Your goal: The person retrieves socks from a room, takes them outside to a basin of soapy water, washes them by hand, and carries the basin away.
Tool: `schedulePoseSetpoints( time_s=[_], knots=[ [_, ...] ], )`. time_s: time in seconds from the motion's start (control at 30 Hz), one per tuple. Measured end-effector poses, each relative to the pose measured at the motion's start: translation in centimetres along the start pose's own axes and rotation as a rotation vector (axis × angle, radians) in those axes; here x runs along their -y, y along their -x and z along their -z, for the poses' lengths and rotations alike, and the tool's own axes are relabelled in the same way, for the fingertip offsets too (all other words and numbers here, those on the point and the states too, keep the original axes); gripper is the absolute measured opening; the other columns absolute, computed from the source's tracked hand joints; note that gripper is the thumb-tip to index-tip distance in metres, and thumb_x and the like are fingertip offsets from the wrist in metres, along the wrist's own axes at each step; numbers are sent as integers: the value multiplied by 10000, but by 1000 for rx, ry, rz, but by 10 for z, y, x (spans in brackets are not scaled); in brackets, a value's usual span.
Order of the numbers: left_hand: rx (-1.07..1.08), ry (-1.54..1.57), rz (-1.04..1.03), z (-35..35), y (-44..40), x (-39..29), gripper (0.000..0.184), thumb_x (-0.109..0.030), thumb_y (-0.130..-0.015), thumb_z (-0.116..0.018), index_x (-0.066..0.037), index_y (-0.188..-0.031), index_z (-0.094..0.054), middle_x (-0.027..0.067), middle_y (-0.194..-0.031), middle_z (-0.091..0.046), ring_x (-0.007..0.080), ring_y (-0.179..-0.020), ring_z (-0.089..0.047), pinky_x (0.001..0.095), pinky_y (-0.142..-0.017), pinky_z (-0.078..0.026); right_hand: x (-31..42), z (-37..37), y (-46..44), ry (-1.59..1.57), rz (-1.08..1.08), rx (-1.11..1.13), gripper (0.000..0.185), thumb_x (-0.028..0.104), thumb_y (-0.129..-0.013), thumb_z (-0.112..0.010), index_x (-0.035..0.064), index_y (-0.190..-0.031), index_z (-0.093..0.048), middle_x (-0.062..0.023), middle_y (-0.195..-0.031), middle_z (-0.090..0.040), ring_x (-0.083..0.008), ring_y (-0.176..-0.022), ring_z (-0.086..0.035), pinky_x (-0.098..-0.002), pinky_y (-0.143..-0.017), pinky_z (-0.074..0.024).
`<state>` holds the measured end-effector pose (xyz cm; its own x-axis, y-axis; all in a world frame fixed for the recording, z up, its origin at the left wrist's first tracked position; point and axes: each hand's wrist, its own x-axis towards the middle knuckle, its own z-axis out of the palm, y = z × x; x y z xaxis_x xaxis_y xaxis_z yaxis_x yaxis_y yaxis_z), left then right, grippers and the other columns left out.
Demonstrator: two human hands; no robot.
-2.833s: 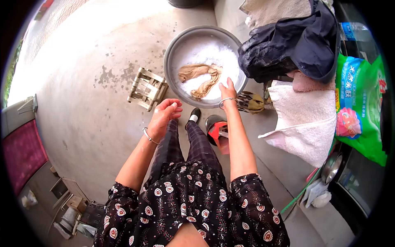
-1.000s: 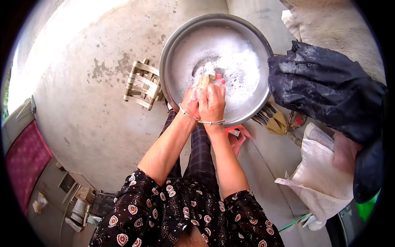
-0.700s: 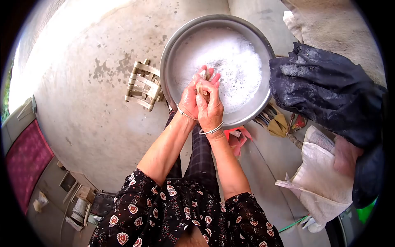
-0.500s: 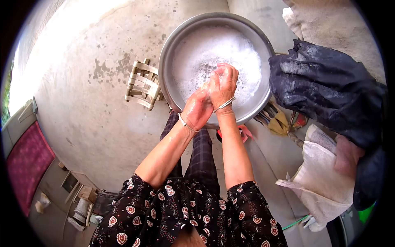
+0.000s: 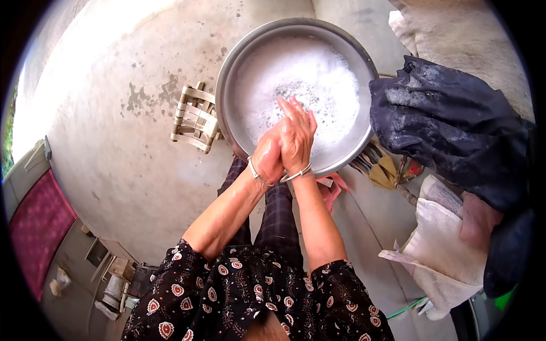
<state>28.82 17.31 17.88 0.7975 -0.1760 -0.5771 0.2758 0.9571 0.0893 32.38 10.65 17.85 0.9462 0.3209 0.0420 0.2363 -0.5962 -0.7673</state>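
Wet and pressed together, my two hands are over the near part of a large metal basin (image 5: pixel 223 85). White suds (image 5: pixel 267 68) cover the water in it. My right hand (image 5: pixel 297 142) lies against the left one, its fingers stretched out toward the far side of the basin. Most of the fingers of my left hand (image 5: pixel 267 154) are hidden behind the right hand. No object shows between the palms. Each wrist wears a thin light bangle.
A small woven stool (image 5: pixel 196 119) stands left of the basin. Dark wet cloth (image 5: pixel 438 113) hangs at the right, with a pale sack (image 5: pixel 449 238) below it. A broom (image 5: pixel 385 170) and a pink plastic item (image 5: pixel 331 190) lie near the basin's right front edge.
My right hand has slid back toward me along the left hand. Its fingers were curled and are now stretched out. The basin has shifted slightly left in view.
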Motion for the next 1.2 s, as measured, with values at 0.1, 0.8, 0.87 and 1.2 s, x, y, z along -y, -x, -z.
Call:
schedulePoseSetpoints(
  time_s=[0.1, 0.8, 0.87, 1.2],
  knots=[
    [-9, -244, -83, -12, 10, -3, 496, -302, -889, -487, -40, -1296, -379, 64, -1106, -539, 138, -997, -509, 251, -880, -378, -46, 1, -18, 230, -55, -6, 374, 302, -886, -369, 64, -1122, -534, -106, -1177, -532, -238, -1155, -437, -467, -988, -177],
    [-798, -1894, -773, 32, -40, -115, 287, -49, -692, -554, -35, -948, -427, 192, -942, -468, 395, -846, -514, 469, -674, -440, -101, 80, 26, 761, -957, -165, 487, 391, -770, -592, -21, -944, -399, -247, -842, -590, -406, -778, -591, -476, -663, -458],
    [-817, -1908, -762, 29, -39, -114, 275, -32, -687, -533, -43, -940, -426, 191, -939, -453, 392, -841, -507, 464, -677, -445, -99, 85, 22, 791, -943, -97, 511, 404, -764, -592, -23, -974, -407, -250, -838, -598, -408, -773, -590, -477, -667, -456],
    [-919, -1883, -819, 19, -31, -118, 205, -22, -650, -542, -31, -844, -479, 175, -855, -502, 371, -781, -522, 455, -661, -440, -96, 104, 30, 745, -787, -178, 505, 428, -721, -617, -36, -886, -507, -267, -846, -596, -403, -800, -581, -460, -682, -443]
  ],
)
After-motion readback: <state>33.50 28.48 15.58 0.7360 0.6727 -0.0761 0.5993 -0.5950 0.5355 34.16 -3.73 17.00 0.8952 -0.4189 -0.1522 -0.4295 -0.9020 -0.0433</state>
